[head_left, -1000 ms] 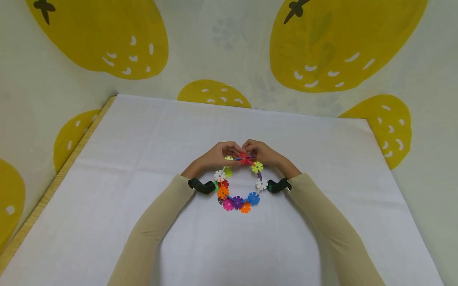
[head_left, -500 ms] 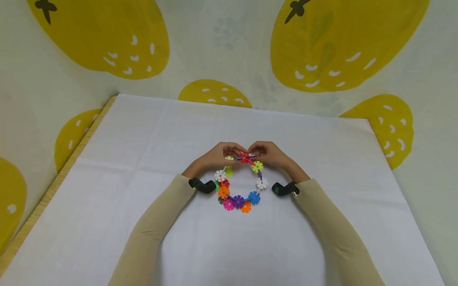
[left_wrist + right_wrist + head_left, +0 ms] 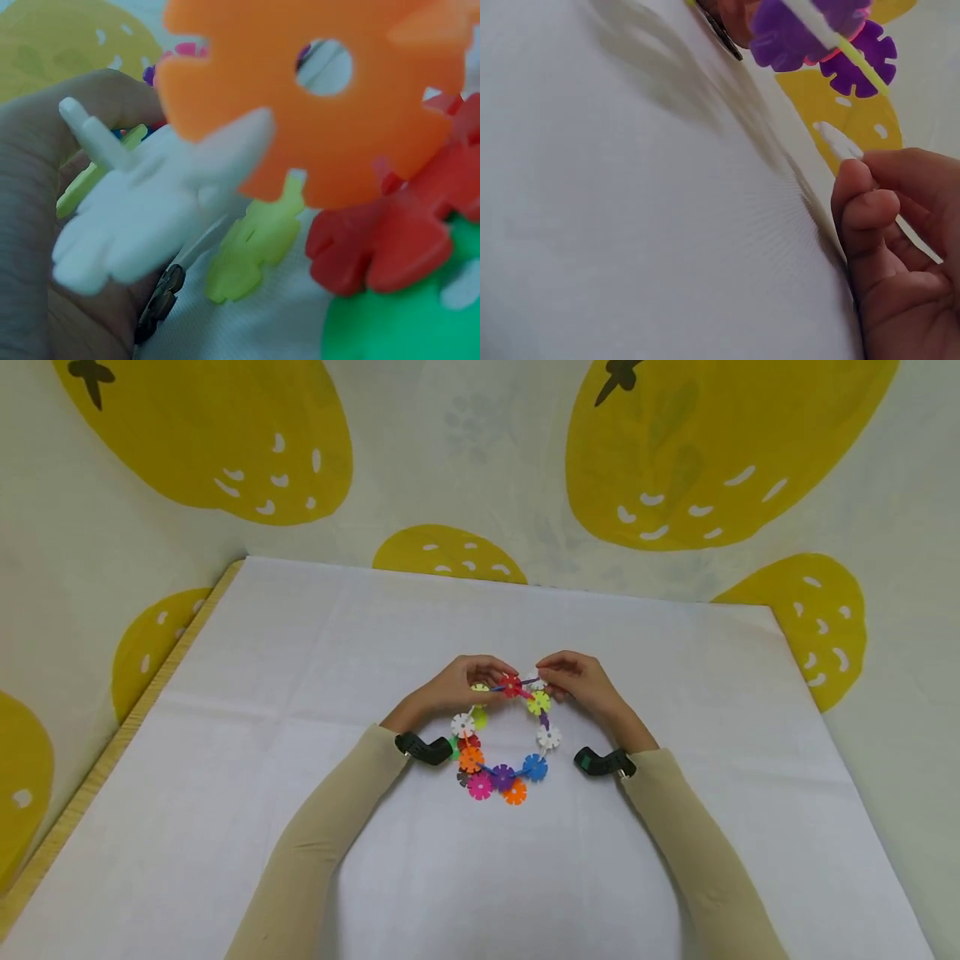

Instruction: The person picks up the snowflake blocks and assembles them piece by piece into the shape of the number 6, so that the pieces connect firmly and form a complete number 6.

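Note:
A ring of colourful notched snowflake discs [image 3: 503,778] is held up between both hands over the table. My left hand [image 3: 459,685] grips the ring at its upper left, by the blue disc beside a red disc [image 3: 511,685]; its fingertips are partly hidden. At the upper right, my right hand [image 3: 588,683] pinches a white disc [image 3: 535,680], which is at the edge of a purple disc. In the right wrist view this white disc [image 3: 838,141] sits between thumb and finger, close to the purple disc [image 3: 861,61]. An orange disc [image 3: 360,127] fills much of the left wrist view.
A white cloth [image 3: 480,877] covers the table, with a wooden edge [image 3: 112,747] showing at left. Behind stands a pale wall covering with large yellow fruit prints [image 3: 720,460]. Black wrist cameras [image 3: 423,749] flank the ring.
My right hand has shifted right, away from the left hand, and the white disc in its fingers now shows. The ring has tilted slightly; my left hand stays nearly in place.

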### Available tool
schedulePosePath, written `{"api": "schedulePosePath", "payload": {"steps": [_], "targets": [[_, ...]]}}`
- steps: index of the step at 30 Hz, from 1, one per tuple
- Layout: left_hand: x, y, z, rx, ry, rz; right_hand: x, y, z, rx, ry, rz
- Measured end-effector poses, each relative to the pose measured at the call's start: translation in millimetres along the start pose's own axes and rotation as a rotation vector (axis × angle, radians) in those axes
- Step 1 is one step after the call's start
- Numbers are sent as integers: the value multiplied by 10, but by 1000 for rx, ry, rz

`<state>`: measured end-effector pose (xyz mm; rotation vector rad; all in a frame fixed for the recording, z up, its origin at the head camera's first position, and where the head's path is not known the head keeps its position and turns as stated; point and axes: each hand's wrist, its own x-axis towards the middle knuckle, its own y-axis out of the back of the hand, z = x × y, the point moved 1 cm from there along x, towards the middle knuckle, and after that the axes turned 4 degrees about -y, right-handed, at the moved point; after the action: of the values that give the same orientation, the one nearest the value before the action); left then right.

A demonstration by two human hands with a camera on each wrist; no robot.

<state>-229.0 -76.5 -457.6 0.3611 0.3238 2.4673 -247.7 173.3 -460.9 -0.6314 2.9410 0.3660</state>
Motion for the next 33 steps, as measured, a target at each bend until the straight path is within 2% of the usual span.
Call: {"api": "schedulePosePath", "payload": {"steps": [4,10,16,21,28,33], "targets": [[-1,8,-11,-11,-12,37,-4,4,36,101,-22,63],[-1,9,-48,-10,13,57,10,2,80,227,-28,132],[7,-7,-65,-8,32,27,-22,-3,72,370,28,81],[18,-18,-64,0,59,19,-65,-4,37,397,38,46],[25,-31,-51,0,76,28,-76,-21,22,397,8,11],[21,-56,-12,-4,81,-4,-63,-37,40,398,-13,16]]}}
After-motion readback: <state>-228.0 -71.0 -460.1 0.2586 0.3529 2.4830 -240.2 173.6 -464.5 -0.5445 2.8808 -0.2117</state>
